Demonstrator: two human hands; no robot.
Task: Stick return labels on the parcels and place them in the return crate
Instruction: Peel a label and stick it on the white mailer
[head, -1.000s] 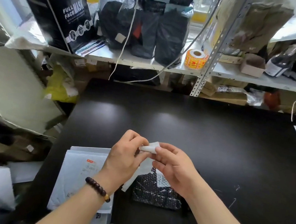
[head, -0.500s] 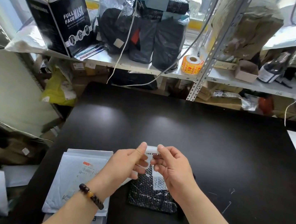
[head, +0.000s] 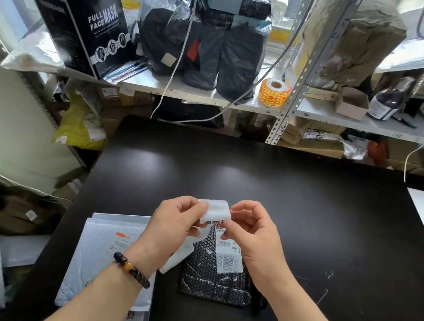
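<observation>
From the head camera: my left hand [head: 172,225] and right hand [head: 252,235] pinch a white return label [head: 213,211] between curled fingertips, holding it just above a black bubble-wrap parcel [head: 213,281] lying on the black table [head: 306,213], beside white mailers [head: 101,253].

Hidden around the black parcel [head: 213,281]
The left hand [head: 172,225] and right hand [head: 253,244] covered its upper edge and some print on the pinched label [head: 213,210]; its sticker [head: 228,259] was too small to read.
</observation>
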